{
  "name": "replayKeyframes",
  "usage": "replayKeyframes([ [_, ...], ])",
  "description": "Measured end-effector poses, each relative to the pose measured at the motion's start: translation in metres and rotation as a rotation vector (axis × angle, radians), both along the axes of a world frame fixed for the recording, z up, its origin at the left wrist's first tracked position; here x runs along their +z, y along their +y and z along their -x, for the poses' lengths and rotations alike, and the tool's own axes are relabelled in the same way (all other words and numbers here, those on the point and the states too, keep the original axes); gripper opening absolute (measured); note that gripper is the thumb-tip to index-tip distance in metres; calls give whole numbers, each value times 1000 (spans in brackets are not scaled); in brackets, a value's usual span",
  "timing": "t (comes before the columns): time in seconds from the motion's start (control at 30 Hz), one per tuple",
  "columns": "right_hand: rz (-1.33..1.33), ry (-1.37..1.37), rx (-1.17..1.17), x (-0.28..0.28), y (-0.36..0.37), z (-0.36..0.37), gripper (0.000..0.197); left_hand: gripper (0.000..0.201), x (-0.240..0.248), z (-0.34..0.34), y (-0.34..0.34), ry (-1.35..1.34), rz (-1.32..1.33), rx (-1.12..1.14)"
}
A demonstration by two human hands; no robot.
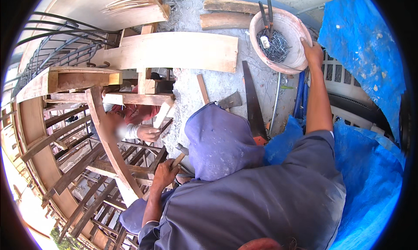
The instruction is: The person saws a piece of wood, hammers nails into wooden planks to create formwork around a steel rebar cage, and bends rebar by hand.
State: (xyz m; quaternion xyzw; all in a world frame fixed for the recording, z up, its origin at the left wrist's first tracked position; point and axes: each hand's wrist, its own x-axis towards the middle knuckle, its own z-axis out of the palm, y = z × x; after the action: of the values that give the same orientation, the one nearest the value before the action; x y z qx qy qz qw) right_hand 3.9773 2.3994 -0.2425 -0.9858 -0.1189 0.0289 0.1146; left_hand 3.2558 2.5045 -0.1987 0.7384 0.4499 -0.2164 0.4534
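Note:
My left hand [164, 173] is closed around the wooden handle of a hammer [179, 154], whose metal head points up, beside a slatted timber frame [104, 132]. My right hand [311, 50] reaches far forward and grips the right rim of a pink bowl [292, 60]. The bowl holds a heap of dark nails [275, 48] and a pair of pliers [266, 15]. My blue-grey shirt [252, 193] fills the lower middle of the view.
Another person's hand [148, 133] holds a piece of wood inside the frame, below a red sleeve. A handsaw [252, 103] lies on the concrete beside loose planks [178, 50]. Blue tarp [368, 49] covers the right side, over a white grille [344, 91].

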Motion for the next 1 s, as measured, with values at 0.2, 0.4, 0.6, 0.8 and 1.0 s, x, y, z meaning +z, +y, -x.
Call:
replayKeyframes([
  [0.2, -435, -744, 606, 55, 64, 130, 34, 30, -10, -34, 9, -162, -57, 194],
  [0.4, -666, 132, 963, 10, 129, 261, 26, 35, -103, -43, -30, -322, 36, 504],
  [0.6, -764, 531, 599, -56, 187, 249, 31, 45, -139, -14, -58, -170, -47, 267],
  [0.8, -408, -176, 618, -89, 257, 184, 43, 39, -99, -48, -52, -196, 53, 379],
  [1.0, -31, -259, 882, -105, 293, 177, 64, 46, -132, -35, -61, -169, -15, 290],
])
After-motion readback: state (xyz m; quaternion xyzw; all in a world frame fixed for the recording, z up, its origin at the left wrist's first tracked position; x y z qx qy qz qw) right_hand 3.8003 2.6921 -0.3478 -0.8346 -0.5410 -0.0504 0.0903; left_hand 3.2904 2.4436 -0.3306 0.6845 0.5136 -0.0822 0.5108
